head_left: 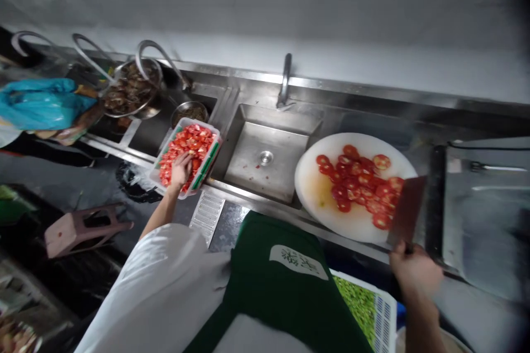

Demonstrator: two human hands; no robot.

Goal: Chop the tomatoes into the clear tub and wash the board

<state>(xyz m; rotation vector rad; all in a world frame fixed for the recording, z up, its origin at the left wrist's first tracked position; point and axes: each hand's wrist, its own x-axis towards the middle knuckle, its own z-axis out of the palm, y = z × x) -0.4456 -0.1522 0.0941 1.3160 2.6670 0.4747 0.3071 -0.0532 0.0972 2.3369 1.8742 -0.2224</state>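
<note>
My right hand (415, 270) is closed around the handle of a cleaver (408, 209). The wide blade stands along the right edge of a round white cutting board (308, 176), beside sliced tomatoes (356, 176) spread over it in a pool of juice. At the left, my left hand (181, 170) rests on chopped tomatoes (192, 140) that fill a clear plastic container (218, 140) with green clips. Its fingers look loosely spread over the pieces, with the tips partly hidden.
A steel sink (248, 149) with a faucet (285, 80) lies between container and board. Further left are a large bowl of dark food (128, 88), a small bowl (189, 113) and a blue bag (45, 102). A plastic stool (83, 229) and a white basket of chopped greens (358, 309) are lower down.
</note>
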